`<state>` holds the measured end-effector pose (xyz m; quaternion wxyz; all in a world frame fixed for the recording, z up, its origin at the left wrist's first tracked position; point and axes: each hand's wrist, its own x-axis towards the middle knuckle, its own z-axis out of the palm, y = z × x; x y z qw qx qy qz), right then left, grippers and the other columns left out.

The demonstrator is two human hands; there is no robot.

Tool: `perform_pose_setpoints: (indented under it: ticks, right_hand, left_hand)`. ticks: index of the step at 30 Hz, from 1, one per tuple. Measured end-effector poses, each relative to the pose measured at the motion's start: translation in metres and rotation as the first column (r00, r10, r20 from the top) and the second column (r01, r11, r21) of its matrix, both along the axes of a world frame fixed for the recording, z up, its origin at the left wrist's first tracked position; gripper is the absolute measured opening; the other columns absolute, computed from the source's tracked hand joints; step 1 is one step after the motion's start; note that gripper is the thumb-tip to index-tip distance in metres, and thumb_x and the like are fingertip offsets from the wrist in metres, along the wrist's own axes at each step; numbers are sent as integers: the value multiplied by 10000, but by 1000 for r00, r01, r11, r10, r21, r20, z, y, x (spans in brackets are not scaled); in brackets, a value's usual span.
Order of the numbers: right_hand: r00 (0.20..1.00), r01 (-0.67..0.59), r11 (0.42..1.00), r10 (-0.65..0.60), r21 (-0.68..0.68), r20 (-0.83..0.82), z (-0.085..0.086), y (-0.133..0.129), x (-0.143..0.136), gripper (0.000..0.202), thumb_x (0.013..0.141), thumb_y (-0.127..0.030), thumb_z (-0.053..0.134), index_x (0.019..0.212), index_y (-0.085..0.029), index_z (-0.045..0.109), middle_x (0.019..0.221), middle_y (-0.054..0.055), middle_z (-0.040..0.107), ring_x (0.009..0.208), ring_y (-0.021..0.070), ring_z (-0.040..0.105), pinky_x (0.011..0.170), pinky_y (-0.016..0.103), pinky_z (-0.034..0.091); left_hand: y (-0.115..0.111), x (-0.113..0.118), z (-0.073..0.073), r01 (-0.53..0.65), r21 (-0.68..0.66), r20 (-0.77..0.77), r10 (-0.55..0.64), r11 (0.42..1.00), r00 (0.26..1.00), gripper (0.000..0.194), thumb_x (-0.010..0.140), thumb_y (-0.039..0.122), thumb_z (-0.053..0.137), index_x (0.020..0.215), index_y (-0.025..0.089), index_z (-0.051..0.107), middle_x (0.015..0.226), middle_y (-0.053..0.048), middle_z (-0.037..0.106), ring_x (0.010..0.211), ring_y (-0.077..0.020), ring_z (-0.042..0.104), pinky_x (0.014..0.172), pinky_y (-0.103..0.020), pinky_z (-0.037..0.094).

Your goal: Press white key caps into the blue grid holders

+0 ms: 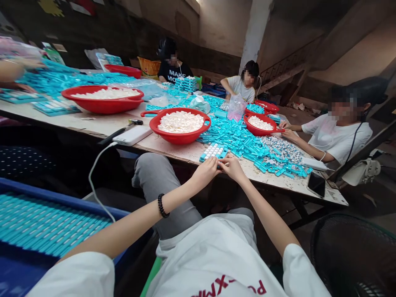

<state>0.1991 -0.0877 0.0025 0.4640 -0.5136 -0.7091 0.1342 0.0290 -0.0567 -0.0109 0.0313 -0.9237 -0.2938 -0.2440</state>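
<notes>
A turquoise board (208, 157) patterned with rows of white squares (214, 150) lies near the view's centre, turquoise pieces (244, 145) spreading at three o'clock. Red basins (179, 137) of white pieces (181, 122) glow at ten and eleven. A blue crate (24, 266) bears white-flecked turquoise rows (49, 227) at eight; white dots speckle dark cloth (24, 161) at nine; dark-red lettering (221, 284) marks a white shirt (213, 247) at five.
</notes>
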Motion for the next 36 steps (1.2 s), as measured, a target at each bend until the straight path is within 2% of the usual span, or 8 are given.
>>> perform_pose_setpoints:
  ticks: [5,15,19,23,27,30,33,36]
  right_hand:
    - [992,9,1000,-12,25,123,7,0,-1,148,888,-223,667,897,-219,815,780,30,562,687,150,566,704,291,494]
    - [992,62,998,-62,7,106,-3,-1,-3,160,899,-229,649,914,-216,808,746,21,545,670,153,564,684,295,505]
    - [997,45,999,-43,-30,64,0,0,-3,155,876,-234,661,904,-217,812,737,19,566,661,154,579,649,286,512]
    - [997,75,997,-75,-30,-21,-5,-2,-4,171,868,-253,653,918,-213,811,748,24,577,639,148,588,643,286,536]
    - [977,40,996,-57,-81,-207,-15,-5,-9,208,858,-329,654,968,-222,795,843,41,641,701,163,654,651,280,569]
    - [962,40,996,-59,-79,-267,-19,-4,-9,251,817,-375,686,987,-215,780,904,56,683,729,175,669,639,277,572]
    - [941,90,995,-100,-47,-324,-14,-3,11,323,802,-383,680,1059,-201,751,964,72,713,790,193,678,685,298,576]
    - [895,358,933,-334,30,-294,1,-10,66,302,833,-365,600,1012,-169,745,1007,100,726,860,215,670,785,342,553]
  left_hand:
    - [-1,2,3,-2,-33,15,2,999,1000,486,953,290,561,1360,25,541,1413,-280,543,1349,-370,502,1154,-464,375]
    - [-2,2,0,2,25,-12,-1,1000,1000,474,971,293,494,1363,31,541,1407,-262,554,1346,-361,500,1148,-475,377]
    - [-5,4,2,-7,6,-33,7,1000,999,462,970,262,461,1310,-35,562,1363,-311,565,1320,-391,513,1127,-504,388]
    - [-9,2,2,16,-14,13,-15,1000,1000,442,957,227,455,1319,-2,566,1395,-291,552,1349,-381,489,1140,-501,376]
    - [-12,-4,14,20,-17,79,-19,1000,997,420,951,311,483,1266,64,612,1348,-233,608,1276,-348,555,1081,-454,438]
    - [-7,-5,31,-13,-89,87,20,996,996,346,982,328,412,1067,136,686,1145,-161,706,1067,-294,654,937,-408,507]
    - [-1,-1,43,-104,-166,128,126,981,984,297,984,310,408,939,175,668,1000,-113,704,982,-280,642,865,-404,489]
    - [1,5,40,-178,-175,187,211,968,960,211,963,307,459,957,198,639,1012,-100,667,1036,-292,592,900,-423,439]
